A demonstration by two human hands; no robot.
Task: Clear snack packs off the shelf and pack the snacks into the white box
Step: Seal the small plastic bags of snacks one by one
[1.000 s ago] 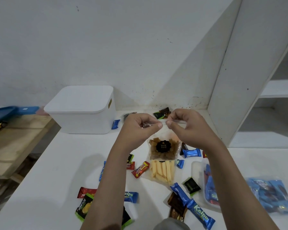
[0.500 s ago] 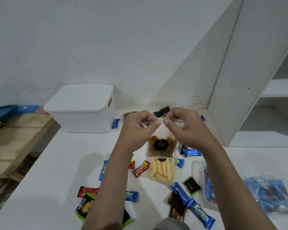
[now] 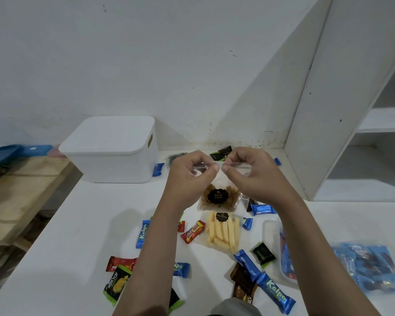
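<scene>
Nearest you, loose snacks lie scattered on the white table (image 3: 62, 226): a blue Kalpa bar (image 3: 274, 292), a green Nextar pack (image 3: 116, 283), a red Beng-Beng bar (image 3: 193, 231) and a clear pack of pale sticks (image 3: 224, 231). Above them, your left hand (image 3: 189, 176) and right hand (image 3: 249, 176) each pinch the top edge of the clear Pang Pang pouch (image 3: 218, 197), which hangs just below your fingers with its brown snacks at the bottom. Farther back on your left, the white box (image 3: 114, 151) sits with its lid on, apart from both hands.

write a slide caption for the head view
Both hands pinch the top of a clear Pang Pang snack bag above scattered snacks, closed white box behind.
</scene>
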